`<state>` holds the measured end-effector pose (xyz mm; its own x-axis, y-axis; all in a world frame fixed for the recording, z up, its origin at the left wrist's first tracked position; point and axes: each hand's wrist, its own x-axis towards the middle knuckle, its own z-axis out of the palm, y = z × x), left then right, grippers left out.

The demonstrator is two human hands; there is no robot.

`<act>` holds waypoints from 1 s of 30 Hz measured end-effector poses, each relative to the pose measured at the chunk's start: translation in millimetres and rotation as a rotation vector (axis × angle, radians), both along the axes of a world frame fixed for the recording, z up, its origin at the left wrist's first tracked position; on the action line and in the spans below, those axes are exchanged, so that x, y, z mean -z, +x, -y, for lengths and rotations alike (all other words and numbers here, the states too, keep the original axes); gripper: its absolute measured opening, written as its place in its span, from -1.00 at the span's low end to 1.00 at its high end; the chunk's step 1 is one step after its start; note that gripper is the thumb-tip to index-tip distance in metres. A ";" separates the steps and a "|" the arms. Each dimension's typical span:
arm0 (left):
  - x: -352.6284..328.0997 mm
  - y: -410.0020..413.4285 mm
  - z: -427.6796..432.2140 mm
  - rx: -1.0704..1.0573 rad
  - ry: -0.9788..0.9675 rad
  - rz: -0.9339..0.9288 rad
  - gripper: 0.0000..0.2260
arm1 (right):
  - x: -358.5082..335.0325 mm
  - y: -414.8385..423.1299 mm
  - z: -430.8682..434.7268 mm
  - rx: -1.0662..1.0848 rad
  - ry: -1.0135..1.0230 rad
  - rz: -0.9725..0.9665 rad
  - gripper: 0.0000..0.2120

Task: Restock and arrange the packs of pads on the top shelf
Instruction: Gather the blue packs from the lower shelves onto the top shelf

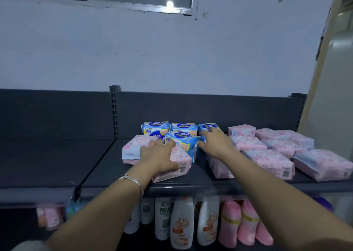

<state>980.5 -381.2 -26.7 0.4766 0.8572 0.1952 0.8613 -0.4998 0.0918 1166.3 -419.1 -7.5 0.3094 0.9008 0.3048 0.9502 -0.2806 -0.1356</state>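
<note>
your left hand (158,155) lies flat on a pink pack (133,149) near the front of the top shelf (57,155), with its fingers straight and spread apart, not squeezing anything. the fingertips reach the leaning blue pack (183,139) just behind it. a silver bracelet (133,180) sits on that wrist. your right hand (215,141) is stretched further back, fingers apart, touching the top of a small blue pack (205,126) by the back wall of the shelf. its thumb points toward the leaning blue pack. two more blue packs (155,126) stand at the back, to the left of the small one. on the right, many pink packs (267,159) lie flat in rows on the same shelf. on the shelf below stand white bottles (181,226) and some pink bags (246,222)
</note>
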 end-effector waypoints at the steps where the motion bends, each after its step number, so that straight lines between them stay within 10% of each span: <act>1: 2.5 0.4 -2.0 -0.011 -0.017 -0.003 -0.38 | -0.5 -2.5 -5.5 -0.027 -0.011 -0.007 -0.56; 30: -20.6 -44.7 -72.4 -0.091 0.099 0.047 -0.61 | -3.0 -46.0 -66.2 0.040 -0.173 -0.099 -0.31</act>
